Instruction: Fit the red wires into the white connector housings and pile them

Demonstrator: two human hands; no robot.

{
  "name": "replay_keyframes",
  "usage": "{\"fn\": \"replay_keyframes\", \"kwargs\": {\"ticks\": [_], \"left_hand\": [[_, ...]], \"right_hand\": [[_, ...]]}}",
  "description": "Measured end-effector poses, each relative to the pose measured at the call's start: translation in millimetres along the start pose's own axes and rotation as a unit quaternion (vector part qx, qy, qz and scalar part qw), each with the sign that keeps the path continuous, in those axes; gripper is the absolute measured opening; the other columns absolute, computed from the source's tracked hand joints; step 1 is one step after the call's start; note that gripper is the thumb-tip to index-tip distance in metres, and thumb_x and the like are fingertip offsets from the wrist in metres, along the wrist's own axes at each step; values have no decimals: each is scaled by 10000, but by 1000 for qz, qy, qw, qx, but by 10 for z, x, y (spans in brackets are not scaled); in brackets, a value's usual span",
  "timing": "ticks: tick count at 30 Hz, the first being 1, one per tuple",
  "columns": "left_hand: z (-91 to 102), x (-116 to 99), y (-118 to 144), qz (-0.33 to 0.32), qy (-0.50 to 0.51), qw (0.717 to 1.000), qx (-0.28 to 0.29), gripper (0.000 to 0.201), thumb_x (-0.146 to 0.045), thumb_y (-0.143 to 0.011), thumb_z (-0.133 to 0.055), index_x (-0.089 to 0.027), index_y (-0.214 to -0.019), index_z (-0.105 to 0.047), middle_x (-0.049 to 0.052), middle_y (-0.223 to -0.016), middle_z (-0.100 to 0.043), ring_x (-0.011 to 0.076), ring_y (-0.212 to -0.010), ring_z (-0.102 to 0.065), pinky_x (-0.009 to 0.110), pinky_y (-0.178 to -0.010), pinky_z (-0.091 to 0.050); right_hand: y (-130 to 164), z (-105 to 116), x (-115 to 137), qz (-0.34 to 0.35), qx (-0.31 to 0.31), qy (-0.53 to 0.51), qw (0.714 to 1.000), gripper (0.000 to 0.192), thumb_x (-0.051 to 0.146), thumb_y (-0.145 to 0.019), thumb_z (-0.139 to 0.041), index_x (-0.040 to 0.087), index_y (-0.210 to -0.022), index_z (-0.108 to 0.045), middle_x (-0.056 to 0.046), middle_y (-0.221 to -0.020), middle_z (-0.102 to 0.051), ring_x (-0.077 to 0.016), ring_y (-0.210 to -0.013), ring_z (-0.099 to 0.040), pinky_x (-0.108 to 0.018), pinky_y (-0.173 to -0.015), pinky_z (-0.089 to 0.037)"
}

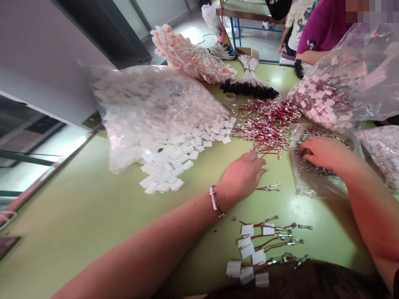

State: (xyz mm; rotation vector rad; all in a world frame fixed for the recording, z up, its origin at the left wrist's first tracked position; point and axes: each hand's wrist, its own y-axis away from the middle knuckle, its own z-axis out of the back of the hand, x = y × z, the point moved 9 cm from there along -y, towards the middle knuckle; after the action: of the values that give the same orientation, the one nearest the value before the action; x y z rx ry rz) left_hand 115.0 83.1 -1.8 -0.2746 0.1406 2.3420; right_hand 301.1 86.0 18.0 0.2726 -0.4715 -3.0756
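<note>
Left hand (241,176): mid-frame, fingers curled, touching red wires (264,122).
Right hand (324,153): right of frame, inside clear bag (314,187), grip hidden.
White tags (174,145): heaped left.

Layout on my table (77,216)

My left hand (241,176) sits at the near edge of the loose wire pile (268,124); my right hand (324,153) is inside the small bag (314,182) to its right. The big bag of tabs (156,112) lies left, finished pieces (264,245) nearest me, bundles (193,58) behind.
</note>
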Motion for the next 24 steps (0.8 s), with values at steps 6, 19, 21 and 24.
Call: {"fn": "replay_keyframes", "kwargs": {"ticks": [6,19,21,24], "left_hand": [[-108,3,-81,-10,-6,1000,14,216,-193,-920,-455,-142,-850,-653,99,-904,-595,240,-914,-558,324,-703,-472],[246,333,44,35,483,863,-143,63,-226,-908,-439,-178,-917,-478,-21,-654,-541,112,-589,-490,243,-571,-408],[99,340,34,74,506,855,-89,131,-263,-910,-443,-166,-962,-515,-25,-640,-533,110,-582,-486,238,-559,-397],[11,266,17,68,497,864,-45,240,-299,-924,-410,-153,-868,-593,-7,-673,-533,109,-620,-482,241,-591,-404]], "right_hand": [[-134,-112,38,52,0,-1,999,185,287,-821,-527,196,-847,-685,-66,-837,-680,-178,-675,-576,-282,-547,-320],[116,167,424,60,-102,-524,843,111,297,-777,-599,210,-749,-662,-1,-614,-635,-126,-509,-543,-278,-486,-430],[120,71,640,66,-69,-631,770,103,309,-754,-639,207,-773,-641,1,-624,-638,-122,-518,-563,-272,-482,-464],[143,38,792,71,-88,-709,696,143,332,-760,-658,206,-805,-608,8,-660,-646,-107,-538,-577,-257,-497,-489]]}}
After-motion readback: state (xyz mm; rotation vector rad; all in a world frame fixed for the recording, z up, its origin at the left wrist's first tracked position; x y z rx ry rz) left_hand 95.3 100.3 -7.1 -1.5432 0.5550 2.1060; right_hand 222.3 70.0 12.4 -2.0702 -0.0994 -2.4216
